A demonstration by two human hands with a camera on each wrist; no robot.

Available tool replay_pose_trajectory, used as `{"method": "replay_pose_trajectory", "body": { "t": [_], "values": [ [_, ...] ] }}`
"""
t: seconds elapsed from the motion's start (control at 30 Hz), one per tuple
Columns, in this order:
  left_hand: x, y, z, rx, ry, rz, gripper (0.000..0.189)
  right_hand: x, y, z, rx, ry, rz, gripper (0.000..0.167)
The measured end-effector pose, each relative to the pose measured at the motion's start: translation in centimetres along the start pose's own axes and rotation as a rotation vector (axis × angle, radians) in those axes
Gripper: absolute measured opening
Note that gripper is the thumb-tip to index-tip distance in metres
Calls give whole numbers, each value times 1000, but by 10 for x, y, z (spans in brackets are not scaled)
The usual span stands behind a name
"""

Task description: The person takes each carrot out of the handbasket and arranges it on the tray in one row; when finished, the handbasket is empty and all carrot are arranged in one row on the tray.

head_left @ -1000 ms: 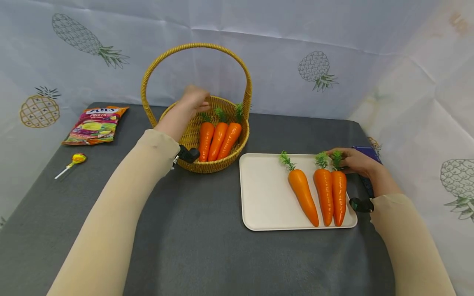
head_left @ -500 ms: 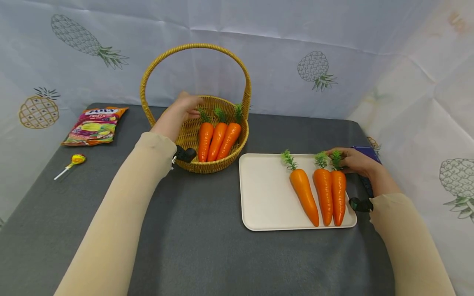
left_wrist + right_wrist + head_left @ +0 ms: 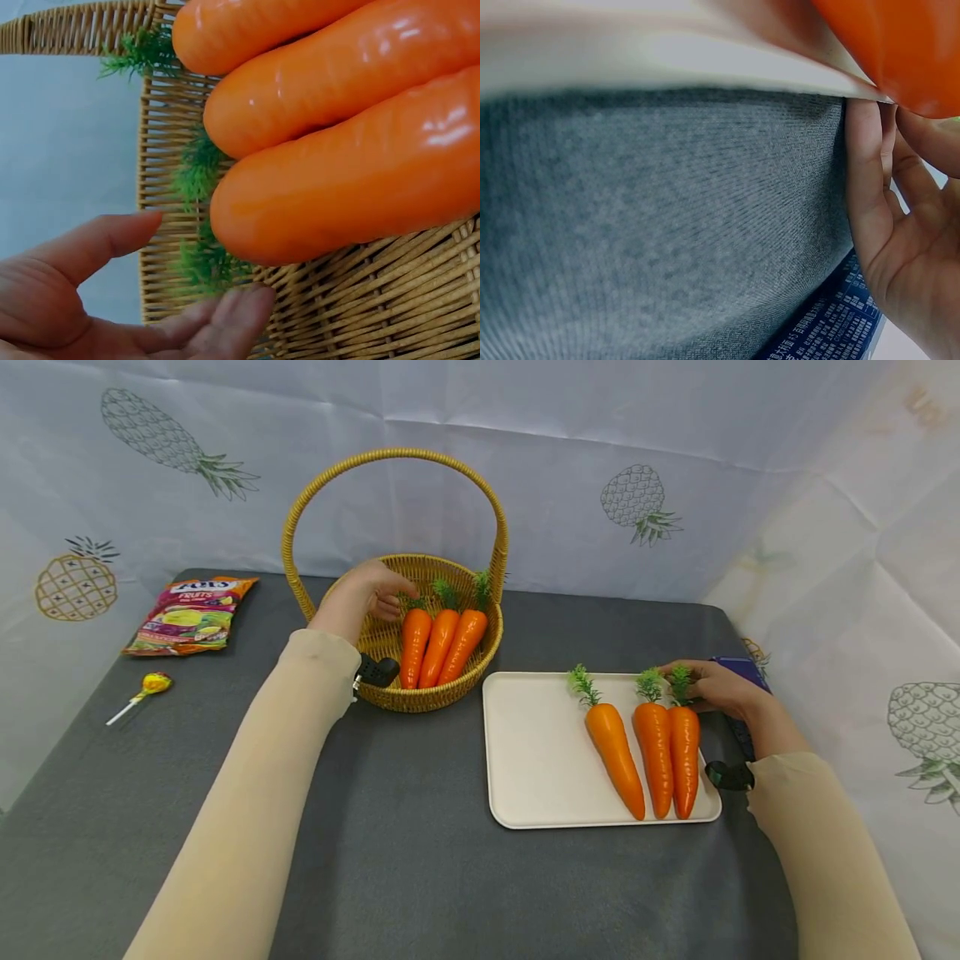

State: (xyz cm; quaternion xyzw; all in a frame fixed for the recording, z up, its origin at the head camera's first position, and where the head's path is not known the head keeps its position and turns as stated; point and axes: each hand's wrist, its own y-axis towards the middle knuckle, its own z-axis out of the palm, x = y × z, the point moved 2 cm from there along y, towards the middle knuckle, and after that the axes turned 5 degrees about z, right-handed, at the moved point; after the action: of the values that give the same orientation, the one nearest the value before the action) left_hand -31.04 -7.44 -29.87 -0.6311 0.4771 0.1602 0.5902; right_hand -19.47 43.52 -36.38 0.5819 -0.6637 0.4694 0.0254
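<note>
Three orange carrots (image 3: 441, 647) with green tops lie side by side in a wicker basket (image 3: 427, 700) with a tall handle. Over the basket's left side, my left hand (image 3: 372, 589) has its thumb and fingers spread about the green top (image 3: 206, 266) of the leftmost carrot; no grip on it shows. A cream tray (image 3: 540, 752) bears three more carrots (image 3: 654, 760). At its far right corner, my right hand (image 3: 720, 687) holds the rim, fingers beneath the edge in the right wrist view and thumb beside a carrot (image 3: 911, 60). Its fingertips are partly hidden.
A colourful candy bag (image 3: 193, 617) lies at the back left of the dark table (image 3: 420, 877), with a lollipop (image 3: 146, 692) before it. A dark blue printed box (image 3: 742, 672) stands beyond the right wrist. A pineapple-patterned cloth (image 3: 540, 510) hangs behind.
My left hand first shifted slightly left, then came down lower into the basket toward the leftmost carrot's green top. My right hand and the tray have stayed in place.
</note>
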Motion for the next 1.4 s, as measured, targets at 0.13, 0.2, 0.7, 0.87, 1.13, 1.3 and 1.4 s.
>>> {"method": "replay_pose_trajectory", "body": {
  "t": [0.13, 0.2, 0.7, 0.87, 1.13, 1.3, 1.4],
  "values": [
    [3, 4, 1, 20, 39, -19, 80, 2, -1, 0, 3, -1, -1, 59],
    [4, 7, 2, 30, 59, -24, 81, 2, -2, 0, 3, -5, -4, 59],
    [14, 12, 3, 177, 119, -63, 80, 2, -2, 0, 12, 3, 0, 60],
    [14, 13, 5, 195, 140, -55, 77, 2, -2, 0, 10, 13, 2, 59],
    [15, 15, 9, 201, 190, -40, 69, 2, 0, -1, 11, 16, 3, 60],
    [17, 17, 11, 205, 199, -46, 60, 1, 1, -1, 8, 7, 3, 60],
    [17, 16, 12, 218, 207, -54, 59, 1, 1, -1, 9, 3, -1, 60]
  ]
}}
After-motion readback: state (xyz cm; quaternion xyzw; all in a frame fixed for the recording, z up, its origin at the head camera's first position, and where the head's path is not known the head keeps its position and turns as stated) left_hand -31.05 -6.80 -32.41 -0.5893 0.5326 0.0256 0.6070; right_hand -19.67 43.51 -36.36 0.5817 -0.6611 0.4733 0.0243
